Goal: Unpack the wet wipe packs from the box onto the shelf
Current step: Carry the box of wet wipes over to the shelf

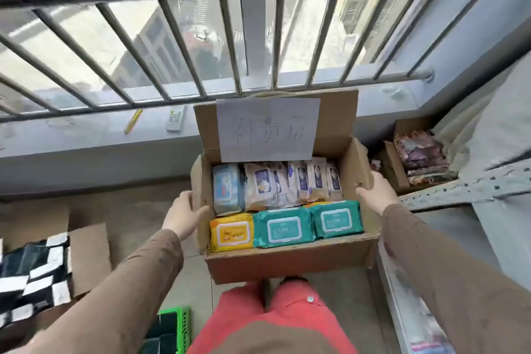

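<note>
My left hand (184, 214) grips the left wall of the open brown cardboard box (287, 263); between my hands lie the yellow, teal, blue and white wet wipe packs (283, 228), none yet unpacked; my right hand (377, 191) grips the right wall. Judged step: carrying the box. Next: reach the shelf, set down, then lift packs.

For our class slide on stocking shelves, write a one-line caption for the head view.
Both hands, left hand and right hand, grip an open brown cardboard box full of wet wipe packs.

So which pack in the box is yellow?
The yellow pack in the front row, nearest the left hand; beside it lie two green packs.
</note>
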Demonstrator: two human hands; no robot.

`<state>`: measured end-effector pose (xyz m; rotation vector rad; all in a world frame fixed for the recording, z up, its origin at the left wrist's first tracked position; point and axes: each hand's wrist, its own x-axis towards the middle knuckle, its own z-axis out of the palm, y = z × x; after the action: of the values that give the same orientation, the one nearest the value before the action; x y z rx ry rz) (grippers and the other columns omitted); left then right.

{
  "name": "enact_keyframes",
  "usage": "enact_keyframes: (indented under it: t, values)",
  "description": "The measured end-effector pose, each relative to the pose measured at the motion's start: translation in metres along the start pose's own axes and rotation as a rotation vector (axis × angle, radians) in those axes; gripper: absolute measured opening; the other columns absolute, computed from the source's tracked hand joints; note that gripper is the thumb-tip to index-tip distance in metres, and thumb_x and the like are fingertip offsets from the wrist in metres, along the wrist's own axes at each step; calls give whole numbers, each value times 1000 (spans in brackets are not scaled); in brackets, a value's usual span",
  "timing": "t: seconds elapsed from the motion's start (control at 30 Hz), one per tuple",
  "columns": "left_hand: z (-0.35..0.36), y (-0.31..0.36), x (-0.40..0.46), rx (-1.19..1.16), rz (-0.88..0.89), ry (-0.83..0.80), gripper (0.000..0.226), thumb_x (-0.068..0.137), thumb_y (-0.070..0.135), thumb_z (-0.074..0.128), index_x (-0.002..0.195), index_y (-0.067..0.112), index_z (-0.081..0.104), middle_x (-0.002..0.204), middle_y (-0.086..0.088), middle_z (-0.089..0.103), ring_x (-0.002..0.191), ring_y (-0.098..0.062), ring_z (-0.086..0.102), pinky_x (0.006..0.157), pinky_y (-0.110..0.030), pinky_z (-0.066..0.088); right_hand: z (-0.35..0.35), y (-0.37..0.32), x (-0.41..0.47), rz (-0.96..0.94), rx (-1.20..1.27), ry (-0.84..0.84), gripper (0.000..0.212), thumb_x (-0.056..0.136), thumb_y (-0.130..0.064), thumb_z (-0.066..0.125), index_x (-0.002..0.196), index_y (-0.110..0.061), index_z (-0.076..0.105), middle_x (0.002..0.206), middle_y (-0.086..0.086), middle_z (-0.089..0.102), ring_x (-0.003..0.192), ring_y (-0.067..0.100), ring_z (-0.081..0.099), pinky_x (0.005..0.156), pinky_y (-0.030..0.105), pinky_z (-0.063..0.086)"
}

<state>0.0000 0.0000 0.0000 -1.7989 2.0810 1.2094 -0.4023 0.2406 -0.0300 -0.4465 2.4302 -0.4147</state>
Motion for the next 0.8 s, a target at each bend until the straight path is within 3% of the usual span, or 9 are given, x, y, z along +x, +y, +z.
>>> enact_keyframes:
  t: [0.1, 0.23, 0.37, 0.47, 0.57, 0.7, 0.8]
  values:
    - [3, 4, 19, -15, -72, -35, 68, 90, 31, 67, 146, 9, 37, 143, -11, 51, 127, -29, 51, 99, -36, 40, 8, 1, 13, 114, 4, 4, 73, 88, -32, 71, 150, -19, 34, 144, 12, 51, 128, 34, 53, 108, 50, 43]
    - [16, 4, 41, -121, -188, -97, 56, 88, 29, 68, 137, 16, 46, 119, 0, 63, 101, -22, 60, 90, -35, 48, 15, 0, 25, 206, 29, -45, 71, 91, -33, 67, 151, -25, 29, 144, 11, 52, 127, 33, 54, 106, 51, 44]
    - [31, -2, 61, -163, -295, -104, 34, 87, 26, 67, 119, 22, 57, 102, 2, 68, 94, -21, 65, 85, -37, 53, 22, -3, 39, 246, 120, -82, 49, 97, -24, 60, 142, -20, 42, 135, 10, 58, 121, 32, 56, 101, 42, 43]
    - [42, -9, 71, -173, -371, -95, 18, 82, 21, 67, 99, 25, 67, 92, 1, 74, 83, -20, 69, 79, -40, 59, 31, 3, 51, 261, 147, -72, 37, 98, -22, 60, 134, -19, 52, 129, 10, 62, 116, 30, 59, 98, 42, 45]
    - [53, -12, 82, -158, -409, -40, 14, 76, 19, 70, 89, 23, 69, 83, 0, 74, 78, -22, 69, 76, -40, 59, 37, 9, 64, 298, 128, -36, 36, 98, -23, 60, 134, -18, 57, 126, 10, 65, 113, 31, 61, 97, 45, 48]
    - [61, -1, 86, -79, -453, 37, 7, 72, 24, 68, 74, 20, 63, 75, -2, 69, 76, -31, 66, 75, -36, 56, 40, 8, 75, 348, 19, 8, 31, 99, -27, 60, 124, -10, 64, 118, 14, 68, 91, 26, 59, 79, 32, 44]
    - [66, -9, 89, -30, -459, 95, 21, 69, 35, 63, 78, 18, 70, 73, -4, 71, 71, -31, 66, 73, -38, 58, 43, 10, 76, 329, -69, 49, 29, 99, -30, 59, 117, -9, 66, 113, 14, 70, 82, 22, 54, 74, 31, 43]
